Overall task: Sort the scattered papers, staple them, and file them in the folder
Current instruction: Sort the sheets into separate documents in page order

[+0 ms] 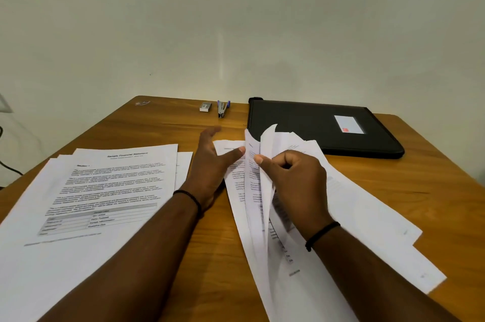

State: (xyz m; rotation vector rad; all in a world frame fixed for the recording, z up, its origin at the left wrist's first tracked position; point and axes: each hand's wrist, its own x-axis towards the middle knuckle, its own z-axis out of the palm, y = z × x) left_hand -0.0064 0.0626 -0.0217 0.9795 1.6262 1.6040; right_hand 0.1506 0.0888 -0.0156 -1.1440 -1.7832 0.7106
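The right hand point(294, 180) pinches lifted sheets of the right pile point(354, 216); the left hand point(210, 164), fingers spread, rests beside them. Pile's long axis runs 11-to-5 o'clock. Bare table point(183, 127) lies toward the stapler point(222, 109) at 12; folder point(315, 125) at 1.

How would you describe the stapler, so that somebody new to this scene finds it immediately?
Start at the black folder lying at the far right of the wooden table. Just left of it, near the table's back edge, lies the stapler. It is slim, metallic with purple parts, unlike the small grey box beside it.
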